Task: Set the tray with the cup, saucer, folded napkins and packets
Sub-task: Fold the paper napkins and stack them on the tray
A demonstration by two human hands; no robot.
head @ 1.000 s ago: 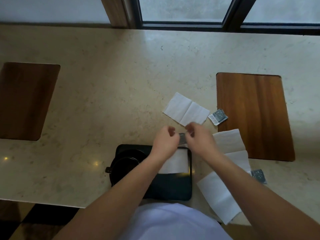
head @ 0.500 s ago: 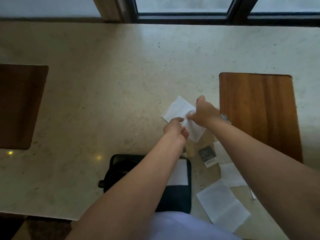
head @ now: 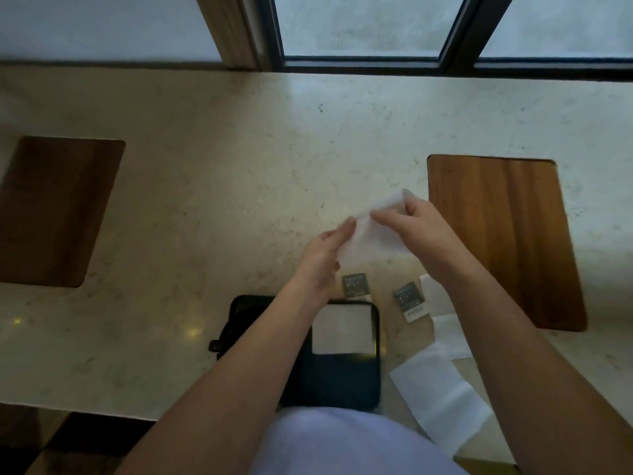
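Observation:
A white napkin (head: 375,234) hangs in the air above the marble counter, blurred by motion. My left hand (head: 323,253) pinches its left edge and my right hand (head: 416,228) pinches its upper right edge. Below them lies a black tray (head: 342,385) near the counter's front edge. One folded white napkin (head: 340,329) rests in the tray's upper right part. A dark cup and saucer (head: 239,323) sit at the tray's left, mostly hidden by my left forearm. Two grey packets lie on the counter, one (head: 355,284) just above the tray and one (head: 410,299) to its right.
More white napkins (head: 442,395) lie unfolded on the counter right of the tray. A wooden board (head: 503,238) lies at the right and a darker one (head: 54,210) at the left. A window frame runs along the back wall.
Both hands have lifted the far napkin off the counter and drawn it toward me. A packet now lies just above the tray.

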